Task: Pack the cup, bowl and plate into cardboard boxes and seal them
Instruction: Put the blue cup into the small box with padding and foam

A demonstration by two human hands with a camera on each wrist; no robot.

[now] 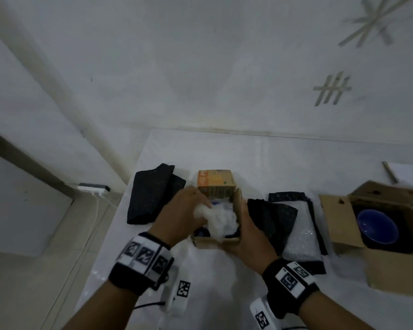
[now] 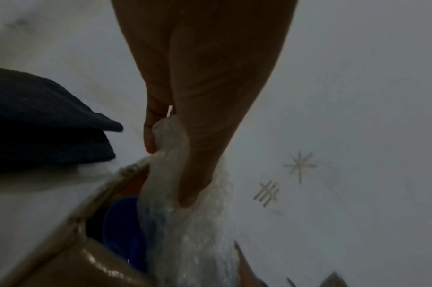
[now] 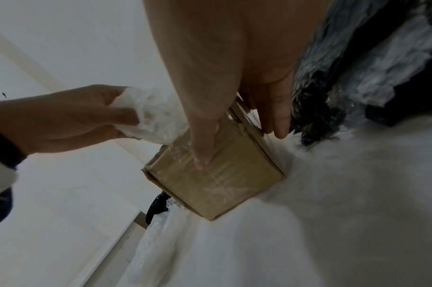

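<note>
In the head view the left hand is pinching white wrap into the small open box while the blue bowl is lying in another unsealed box; in the left wrist view its fingers are pushing the wrap beside the blue cup; in the right wrist view the right hand, fingers straight and spread, is bracing the box, so sealing is left and the plate is not showing.

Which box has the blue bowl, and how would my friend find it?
Look along the white table to its far right. The big open brown cardboard box there has its flaps spread wide, with the round blue bowl inside. The small box between the hands holds white wrap instead.

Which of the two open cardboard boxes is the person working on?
The small box between the left hand and right hand; the bigger right-side box sits untouched, holding a blue bowl.
</note>
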